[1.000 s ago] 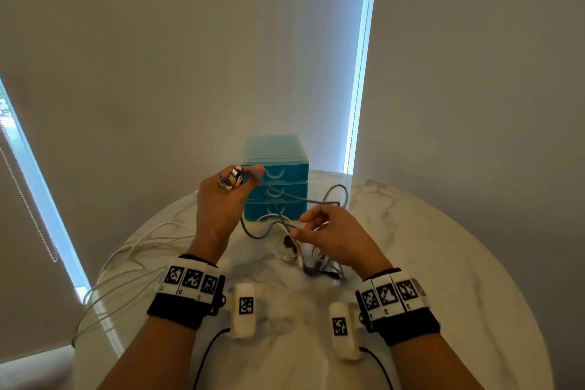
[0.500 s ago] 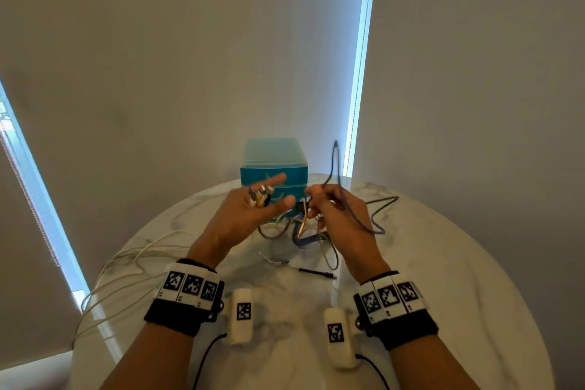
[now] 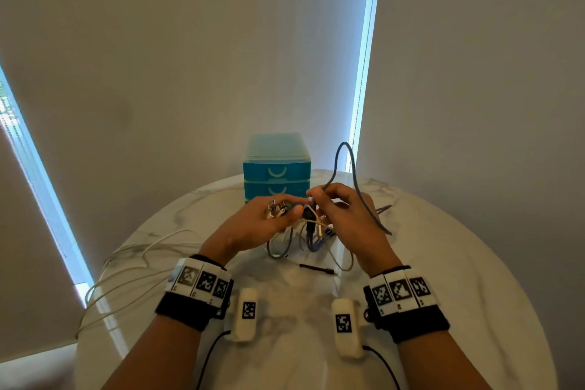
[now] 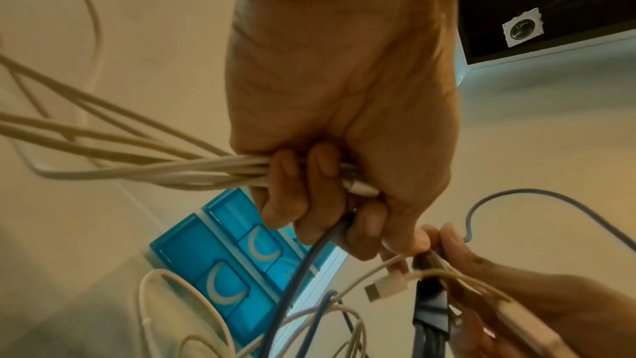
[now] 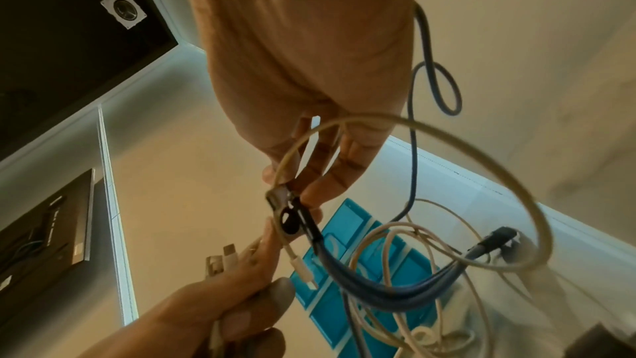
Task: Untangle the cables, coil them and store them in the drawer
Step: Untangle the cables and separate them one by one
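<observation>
Both hands are raised above the marble table (image 3: 443, 263), in front of the teal drawer unit (image 3: 277, 168). My left hand (image 3: 278, 212) grips a bundle of white cables (image 4: 193, 170) and a dark blue cable (image 4: 309, 255); their plugs (image 3: 275, 209) stick out between the fingers. My right hand (image 3: 319, 199) pinches a black plug (image 5: 292, 217) on the dark blue cable (image 3: 354, 180), which arches up over the hand. A tangle of white and blue cables (image 3: 307, 237) hangs between the hands. All the drawers look closed.
Long white cable loops (image 3: 133, 266) trail off the table's left edge. A short black strap (image 3: 316, 269) lies on the table under the hands. Wrist camera packs (image 3: 247, 310) hang by each wrist. A wall stands close behind the drawer unit.
Both hands have risen from the table and come together. The right hand picked up the dark cable, which now loops up over it. The tangle has lifted with the hands.
</observation>
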`<action>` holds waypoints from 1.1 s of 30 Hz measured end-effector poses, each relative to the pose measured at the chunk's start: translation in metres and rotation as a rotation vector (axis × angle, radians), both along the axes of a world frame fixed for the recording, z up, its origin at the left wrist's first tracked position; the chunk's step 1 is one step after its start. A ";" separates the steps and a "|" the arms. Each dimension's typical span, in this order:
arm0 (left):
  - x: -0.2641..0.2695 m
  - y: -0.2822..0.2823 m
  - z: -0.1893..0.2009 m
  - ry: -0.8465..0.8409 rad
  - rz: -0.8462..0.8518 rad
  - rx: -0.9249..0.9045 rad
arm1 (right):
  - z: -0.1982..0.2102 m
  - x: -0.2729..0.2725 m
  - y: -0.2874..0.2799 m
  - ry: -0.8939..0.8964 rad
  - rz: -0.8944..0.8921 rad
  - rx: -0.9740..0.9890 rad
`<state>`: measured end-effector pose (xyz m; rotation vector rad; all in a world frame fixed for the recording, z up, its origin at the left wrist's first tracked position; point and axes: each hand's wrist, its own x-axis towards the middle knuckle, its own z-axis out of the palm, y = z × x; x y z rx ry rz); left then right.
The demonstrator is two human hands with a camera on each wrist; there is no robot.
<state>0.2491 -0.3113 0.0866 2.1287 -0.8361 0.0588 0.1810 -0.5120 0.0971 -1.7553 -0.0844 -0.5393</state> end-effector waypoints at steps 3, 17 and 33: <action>0.000 0.003 0.004 -0.020 0.066 -0.064 | -0.003 0.001 -0.006 0.067 -0.016 -0.105; -0.007 0.008 0.015 0.062 0.143 -0.179 | 0.010 -0.006 -0.010 -0.029 -0.037 0.506; -0.013 0.013 0.023 0.363 0.165 -0.693 | 0.017 -0.021 0.010 0.239 0.162 -0.125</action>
